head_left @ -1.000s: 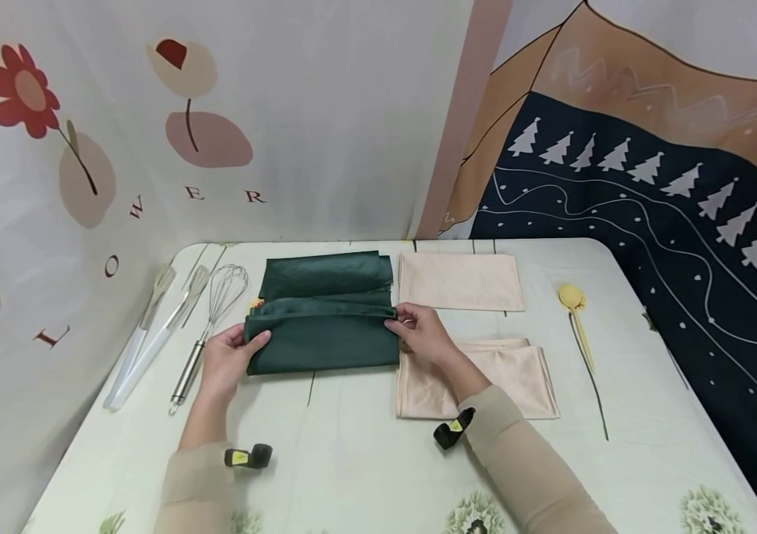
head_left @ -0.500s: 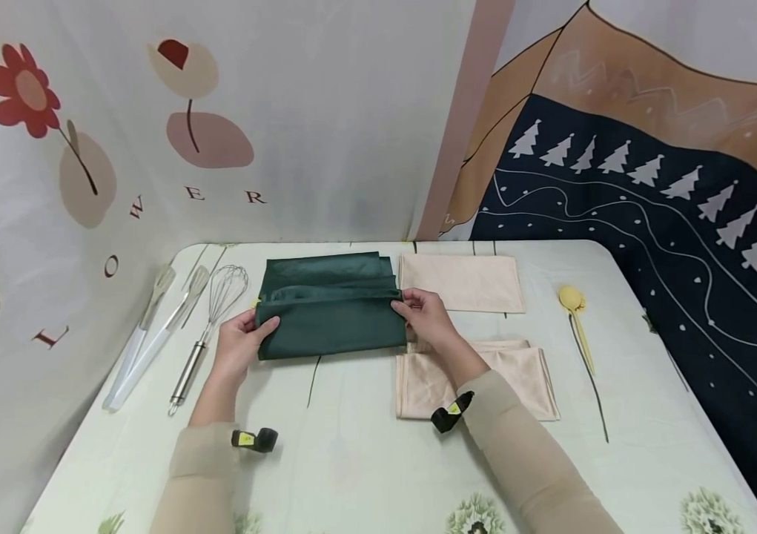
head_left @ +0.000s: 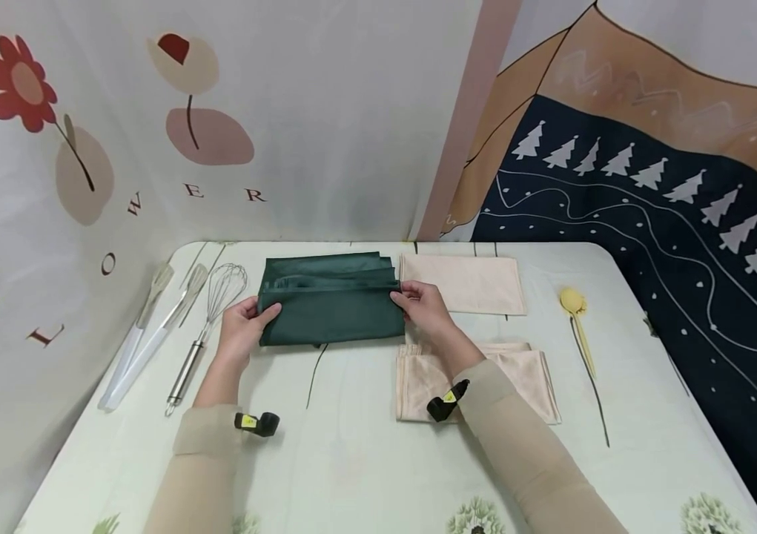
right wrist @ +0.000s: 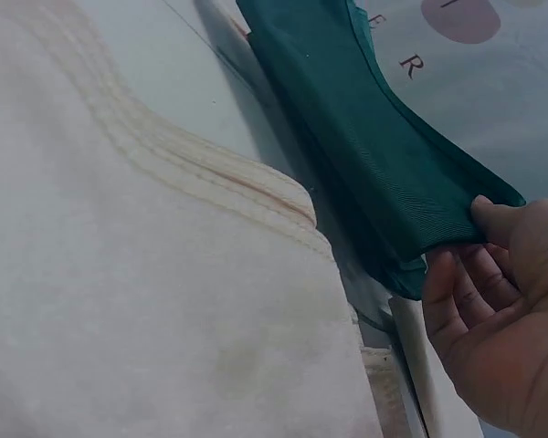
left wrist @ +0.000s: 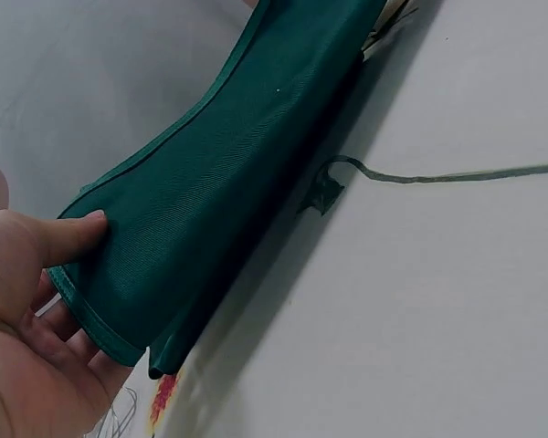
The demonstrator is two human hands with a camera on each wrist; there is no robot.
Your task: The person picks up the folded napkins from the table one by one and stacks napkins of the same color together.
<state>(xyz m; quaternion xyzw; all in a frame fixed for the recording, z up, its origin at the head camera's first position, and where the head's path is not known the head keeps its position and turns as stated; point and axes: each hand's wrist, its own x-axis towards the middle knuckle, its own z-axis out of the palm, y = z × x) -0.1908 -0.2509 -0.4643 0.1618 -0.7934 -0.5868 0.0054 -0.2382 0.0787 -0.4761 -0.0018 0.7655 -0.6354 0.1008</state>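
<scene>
A folded dark green cloth (head_left: 334, 317) lies between my two hands, its near edge raised a little off the table in the left wrist view. My left hand (head_left: 239, 330) pinches its left edge, thumb (left wrist: 73, 235) on top and fingers beneath. At the opposite end, my right hand (head_left: 426, 308) pinches the right edge the same way. More green fabric (head_left: 321, 265) lies flat just behind; whether it is a separate cloth I cannot tell. To the right are two folded pale pink cloths, one at the back (head_left: 461, 284) and one nearer (head_left: 514, 378), partly under my right forearm.
Left of the cloth lie a wire whisk (head_left: 207, 326) and two white-handled utensils (head_left: 158, 341). A yellow utensil (head_left: 578, 319) lies at the right, beside a dark printed line. Printed fabric walls stand behind the table (head_left: 345, 460) and along its sides.
Both hands have moved the held green cloth away from me, slightly to the right, and it now covers more of the green fabric behind. The grip stays the same.
</scene>
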